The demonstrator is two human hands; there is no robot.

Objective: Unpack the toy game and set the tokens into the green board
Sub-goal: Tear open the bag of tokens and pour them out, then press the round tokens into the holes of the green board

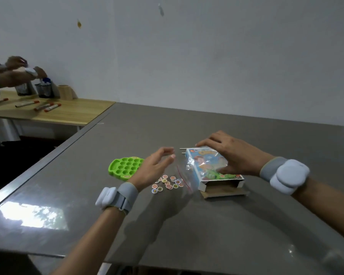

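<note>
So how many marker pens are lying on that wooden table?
4, possibly more hidden: one at the left edge, one mid-table, and two side by side to its right.

A single head-worn wide-angle view was provided, aimed forward and down across the grey table (pixel 187 225). Both forearms were seen close below; the white wall (pixel 207 56) was taken in behind.

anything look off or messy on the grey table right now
Nothing damaged. The tokens lie loose in a scatter on the grey table, none yet in the green board, whose wells look empty. A clear bag lies crumpled against the game box, whose near flap hangs open.
</note>
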